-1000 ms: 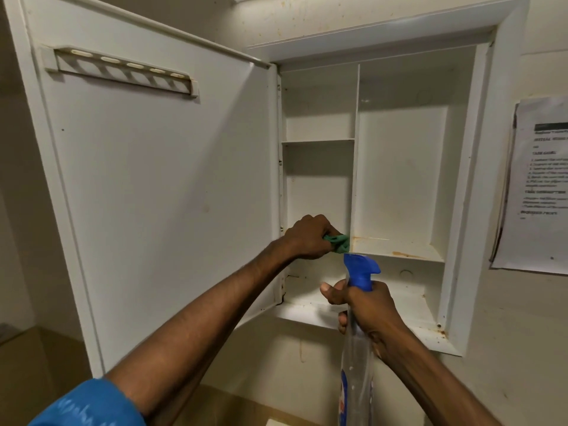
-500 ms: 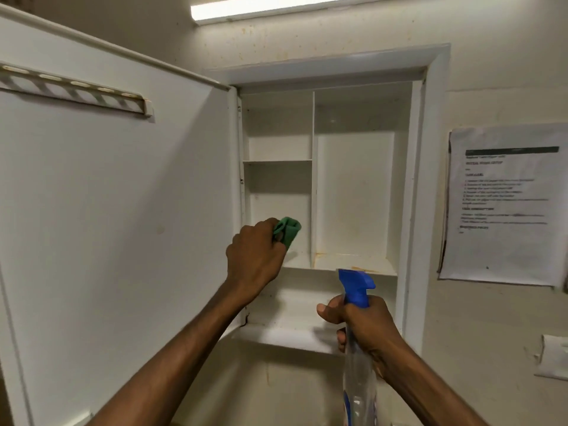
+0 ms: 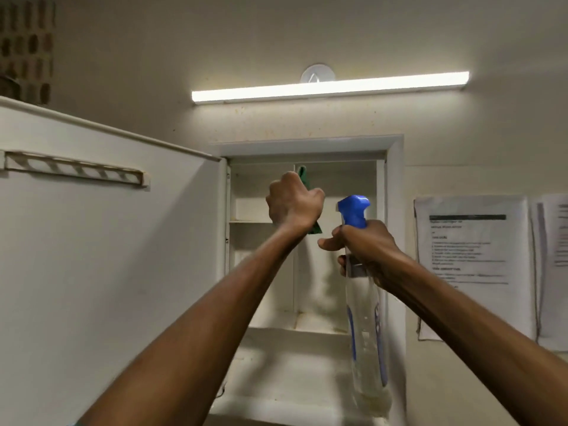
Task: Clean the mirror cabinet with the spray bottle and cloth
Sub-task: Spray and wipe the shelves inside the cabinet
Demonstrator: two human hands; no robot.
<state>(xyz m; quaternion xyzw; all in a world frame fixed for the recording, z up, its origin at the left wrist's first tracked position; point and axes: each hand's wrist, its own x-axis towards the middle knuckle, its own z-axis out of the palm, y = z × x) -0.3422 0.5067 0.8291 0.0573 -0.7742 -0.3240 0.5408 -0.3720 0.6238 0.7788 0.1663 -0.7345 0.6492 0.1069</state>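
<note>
Green cloth (image 3: 308, 192) mostly hidden in gripping left hand (image 3: 293, 204), right hand (image 3: 364, 247) clutching blurred spray bottle (image 3: 364, 305)

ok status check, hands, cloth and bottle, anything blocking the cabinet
Left hand grips green cloth, high inside open cabinet. Right hand holds spray bottle upright. Nothing blocking.

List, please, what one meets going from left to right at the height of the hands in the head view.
Open cabinet door → left hand holding the green cloth → spray bottle held by the right hand → paper notice on the wall.
</note>
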